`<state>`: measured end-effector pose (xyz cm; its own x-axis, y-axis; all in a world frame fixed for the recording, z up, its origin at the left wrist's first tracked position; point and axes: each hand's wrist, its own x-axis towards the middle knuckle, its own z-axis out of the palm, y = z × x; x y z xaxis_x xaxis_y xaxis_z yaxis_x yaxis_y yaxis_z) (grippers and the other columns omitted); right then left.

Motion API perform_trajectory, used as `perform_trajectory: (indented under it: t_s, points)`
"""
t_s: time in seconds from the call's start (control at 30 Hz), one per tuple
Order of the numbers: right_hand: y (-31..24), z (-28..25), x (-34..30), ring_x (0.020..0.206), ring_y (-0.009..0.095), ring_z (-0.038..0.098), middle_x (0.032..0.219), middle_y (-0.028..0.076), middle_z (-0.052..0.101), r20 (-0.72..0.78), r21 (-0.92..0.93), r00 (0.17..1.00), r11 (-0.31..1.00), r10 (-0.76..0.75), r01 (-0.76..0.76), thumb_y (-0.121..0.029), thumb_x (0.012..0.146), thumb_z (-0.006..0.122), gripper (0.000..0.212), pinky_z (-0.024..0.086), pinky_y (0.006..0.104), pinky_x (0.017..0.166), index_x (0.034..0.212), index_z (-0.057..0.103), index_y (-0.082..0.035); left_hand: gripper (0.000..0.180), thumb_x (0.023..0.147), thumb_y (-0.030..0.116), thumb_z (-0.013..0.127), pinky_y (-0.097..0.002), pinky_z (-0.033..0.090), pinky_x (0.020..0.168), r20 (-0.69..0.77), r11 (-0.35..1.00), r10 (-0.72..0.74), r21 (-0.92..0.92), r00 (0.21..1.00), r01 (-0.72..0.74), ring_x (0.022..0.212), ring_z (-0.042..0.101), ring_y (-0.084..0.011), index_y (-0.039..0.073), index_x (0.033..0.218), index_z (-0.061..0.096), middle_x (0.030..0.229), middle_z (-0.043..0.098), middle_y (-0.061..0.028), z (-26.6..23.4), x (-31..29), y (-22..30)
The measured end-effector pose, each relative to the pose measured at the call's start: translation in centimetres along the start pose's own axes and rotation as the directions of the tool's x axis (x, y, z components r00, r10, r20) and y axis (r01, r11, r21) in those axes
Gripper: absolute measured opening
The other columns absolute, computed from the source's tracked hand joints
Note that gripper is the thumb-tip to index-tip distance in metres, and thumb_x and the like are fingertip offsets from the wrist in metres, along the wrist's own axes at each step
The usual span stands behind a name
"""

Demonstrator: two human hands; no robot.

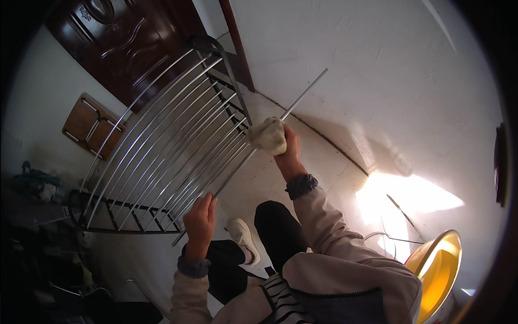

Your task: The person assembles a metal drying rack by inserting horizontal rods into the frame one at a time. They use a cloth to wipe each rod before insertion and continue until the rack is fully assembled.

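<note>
A long thin metal rod (306,93) runs slantwise across my front, from the upper right down to the lower left. My right hand (292,144) is closed round it with a crumpled, off-white cloth (267,136) wrapped about the rod. Lower down, my left hand (199,220) grips the same rod near its lower end; part of the fingers is hidden. Just left of both hands stands a metal rack (162,135) with several silver bars between two black end frames. Where the rod passes along the rack, I cannot tell whether they touch.
A dark red carved door (129,38) is beyond the rack. Against the left wall leans a brown wooden board or folding stool (93,125). A yellow basin (440,275) sits at the lower right, near a sunlit patch of wall (410,197). Dark clutter (38,186) lies at far left.
</note>
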<state>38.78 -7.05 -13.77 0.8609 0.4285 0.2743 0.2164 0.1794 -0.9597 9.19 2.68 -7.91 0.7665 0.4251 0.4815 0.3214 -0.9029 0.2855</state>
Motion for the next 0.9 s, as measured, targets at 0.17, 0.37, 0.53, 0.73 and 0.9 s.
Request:
perform_trajectory:
  t_s: [0.17, 0.37, 0.53, 0.73, 0.9]
  points:
    - [0.9, 1.1, -0.6, 0.096, 0.033, 0.071, 0.104, 0.016, 0.072, -0.021, 0.338, 0.990, 0.933, 0.142, -0.126, -0.008, 0.080, 0.077, 0.038, 0.056, 0.0399, 0.080, 0.115, 0.064, -0.004, 0.017, 0.100, 0.019, 0.066, -0.0379, 0.051, 0.055, 0.009, 0.999, -0.049, 0.007, 0.999, 0.049, 0.067, 0.066, -0.0289, 0.006, 0.110, 0.070, 0.082, 0.065, -0.0088, 0.2, -0.4, -0.1]
    - [0.4, 4.5, -3.0, 0.100, 0.033, 0.070, 0.109, 0.016, 0.071, 0.228, 0.758, 0.859, 0.470, 0.459, -0.453, -0.010, 0.085, 0.074, 0.040, 0.056, 0.0388, 0.083, 0.122, 0.061, -0.005, 0.017, 0.099, 0.019, 0.067, -0.0377, 0.051, 0.055, -0.063, 0.999, 0.012, -0.050, 0.998, -0.015, 0.067, 0.066, -0.0289, 0.005, 0.109, 0.070, 0.083, 0.065, -0.0093, 0.1, 0.3, -0.7]
    - [-0.5, 1.4, 0.0, 0.098, 0.025, 0.069, 0.108, 0.013, 0.070, -0.039, 0.175, 0.998, 0.984, 0.051, -0.043, -0.025, 0.097, 0.058, 0.036, 0.056, 0.0345, 0.083, 0.121, 0.063, 0.001, 0.017, 0.098, 0.018, 0.068, -0.0372, 0.051, 0.056, 0.026, 0.995, -0.037, -0.088, 0.999, 0.039, 0.068, 0.066, -0.0287, 0.005, 0.109, 0.070, 0.083, 0.066, -0.0096, -1.1, 0.1, -2.5]
    - [-0.5, 4.4, 0.1, 0.100, 0.034, 0.070, 0.108, 0.016, 0.071, 0.077, 0.473, 0.976, 0.854, 0.203, -0.215, -0.014, 0.082, 0.079, 0.047, 0.056, 0.0399, 0.083, 0.122, 0.055, -0.005, 0.018, 0.097, 0.017, 0.069, -0.0359, 0.050, 0.053, 0.006, 0.986, -0.056, -0.154, 0.998, 0.056, 0.064, 0.066, -0.0272, 0.004, 0.110, 0.070, 0.081, 0.064, -0.0089, -0.5, 0.9, -5.2]
    - [-1.7, 8.8, -3.2, 0.104, 0.020, 0.066, 0.109, 0.011, 0.070, 0.018, 0.116, 0.980, 0.973, 0.197, -0.197, -0.022, 0.105, 0.049, 0.029, 0.054, 0.0323, 0.090, 0.122, 0.061, -0.002, 0.018, 0.098, 0.016, 0.069, -0.0364, 0.050, 0.053, 0.059, 0.954, -0.017, -0.298, 0.998, 0.034, 0.064, 0.066, -0.0281, 0.003, 0.109, 0.069, 0.080, 0.064, -0.0094, 1.5, 4.5, -7.2]
